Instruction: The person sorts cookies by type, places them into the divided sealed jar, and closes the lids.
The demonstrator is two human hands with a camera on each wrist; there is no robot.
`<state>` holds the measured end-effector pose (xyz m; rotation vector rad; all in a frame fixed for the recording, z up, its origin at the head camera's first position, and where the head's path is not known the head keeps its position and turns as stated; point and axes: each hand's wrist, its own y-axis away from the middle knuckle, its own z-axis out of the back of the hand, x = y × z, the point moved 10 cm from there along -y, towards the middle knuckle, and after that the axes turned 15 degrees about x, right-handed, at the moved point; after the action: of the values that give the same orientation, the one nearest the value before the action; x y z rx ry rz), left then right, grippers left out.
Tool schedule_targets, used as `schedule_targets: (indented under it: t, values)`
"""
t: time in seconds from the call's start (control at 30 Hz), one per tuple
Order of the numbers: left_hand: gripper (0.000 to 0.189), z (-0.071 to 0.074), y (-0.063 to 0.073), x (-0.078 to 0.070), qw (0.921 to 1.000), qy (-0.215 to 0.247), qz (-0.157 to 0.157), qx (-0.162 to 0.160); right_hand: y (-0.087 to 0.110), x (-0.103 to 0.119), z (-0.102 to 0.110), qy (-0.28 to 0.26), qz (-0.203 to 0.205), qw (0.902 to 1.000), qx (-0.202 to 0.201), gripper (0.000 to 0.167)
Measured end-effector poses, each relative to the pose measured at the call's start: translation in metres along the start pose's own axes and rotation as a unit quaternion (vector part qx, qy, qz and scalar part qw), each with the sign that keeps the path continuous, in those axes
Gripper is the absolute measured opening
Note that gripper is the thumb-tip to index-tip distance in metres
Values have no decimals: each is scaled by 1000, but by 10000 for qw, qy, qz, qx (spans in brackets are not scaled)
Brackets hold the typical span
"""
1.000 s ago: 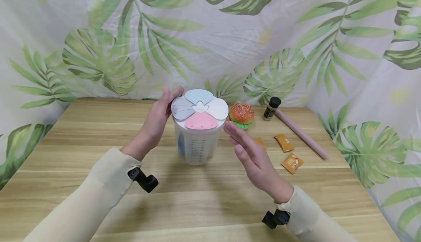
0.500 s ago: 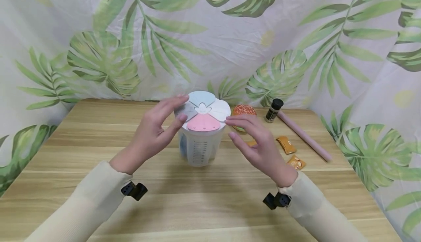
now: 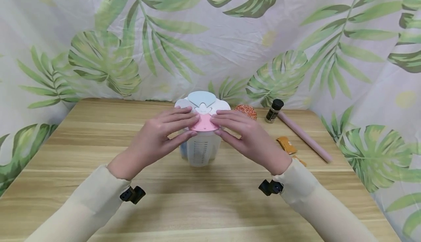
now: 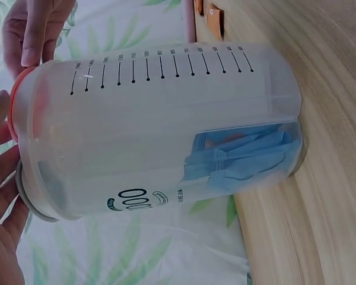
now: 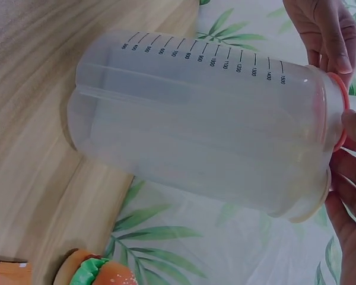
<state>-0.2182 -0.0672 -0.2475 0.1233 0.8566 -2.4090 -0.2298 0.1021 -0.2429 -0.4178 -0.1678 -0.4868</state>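
Note:
A clear plastic storage canister (image 3: 200,152) with a printed scale stands upright on the table in the head view. On top is its flower-shaped lid (image 3: 202,97), with pale flaps and a pink flap (image 3: 204,125) in front. My left hand (image 3: 161,132) holds the lid's front left, fingers on top and thumb at the front edge. Mirroring it, my right hand (image 3: 246,134) holds the front right, its thumb also at the edge. Blue packets (image 4: 249,155) lie in one compartment, seen from the left wrist. The fingertips' exact contact is partly hidden.
A toy hamburger (image 3: 247,110) sits behind my right hand. Farther right stand a black-capped spice bottle (image 3: 274,110) and a pinkish rod (image 3: 306,137). Orange packets (image 3: 287,145) lie beside my right wrist. Leaf-patterned cloth (image 3: 171,44) hangs behind the wooden table (image 3: 210,205).
My left hand has left the canister's left side and moved onto the lid's front. My right hand has moved left from beside the canister onto the lid. The canister has stayed standing in place.

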Motion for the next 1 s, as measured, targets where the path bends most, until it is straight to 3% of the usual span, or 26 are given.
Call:
schedule_targets:
  t: [0.4,0.7,1.0]
  values:
    - [40,-2,-1,1,9999,-158,-50,-16,-5,1,2,273,232,9993,136,34]
    - [38,-3,-2,0,9998,40,-183,68,-4,0,2,226,385,9990,-25,35]
    - [38,-3,-2,0,9997,81,-236,-56,-3,-4,4,47,416,9991,-49,33]
